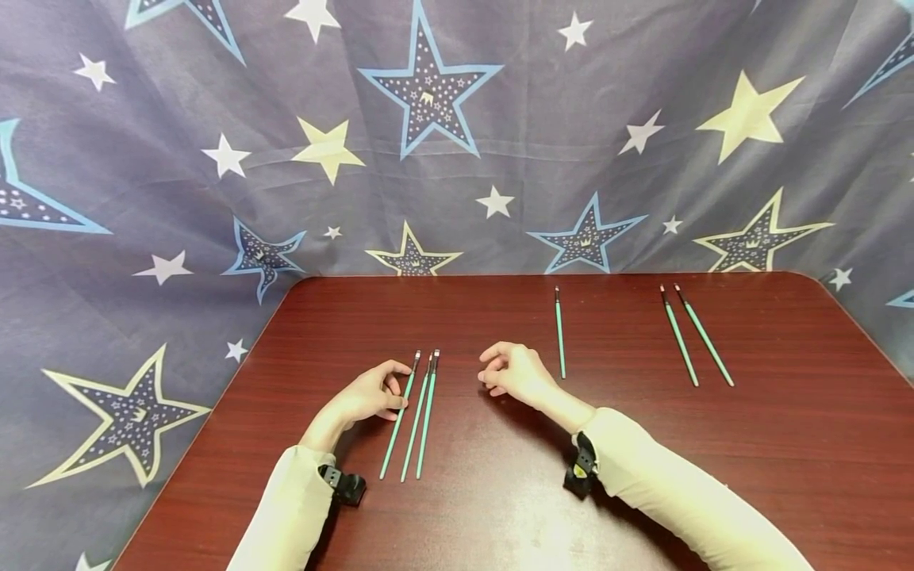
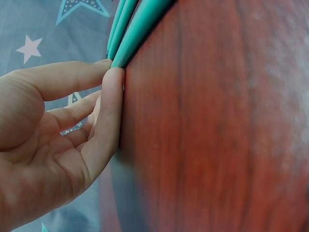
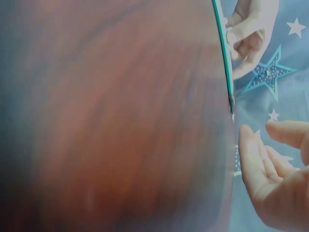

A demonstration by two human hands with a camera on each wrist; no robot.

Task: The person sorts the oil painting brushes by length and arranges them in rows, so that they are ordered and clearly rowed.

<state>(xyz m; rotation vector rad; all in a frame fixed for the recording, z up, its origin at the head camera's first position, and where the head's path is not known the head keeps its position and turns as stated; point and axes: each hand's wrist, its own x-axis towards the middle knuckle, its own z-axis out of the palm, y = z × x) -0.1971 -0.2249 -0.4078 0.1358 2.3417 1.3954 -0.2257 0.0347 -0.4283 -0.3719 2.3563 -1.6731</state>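
Three slim paintbrushes with mint-green handles lie side by side, tips pointing away, left of the table's middle. My left hand [image 1: 371, 394] is at the leftmost paintbrush [image 1: 397, 428], its thumb and a finger pinching the handle. The left wrist view shows those fingertips meeting at a green handle [image 2: 140, 29]. The other two, a middle paintbrush [image 1: 417, 428] and a right paintbrush [image 1: 427, 428], lie just beside it. My right hand [image 1: 520, 373] holds nothing, fingers loosely bent, over the table between this group and a single paintbrush [image 1: 560, 337].
Two more paintbrushes, one [image 1: 680, 337] and another [image 1: 705, 337], lie at the far right, slightly spread. The dark red wooden table [image 1: 500, 507] ends at a grey star-patterned cloth [image 1: 528, 95]. A black wrist camera [image 1: 343, 485] sits on the left cuff.
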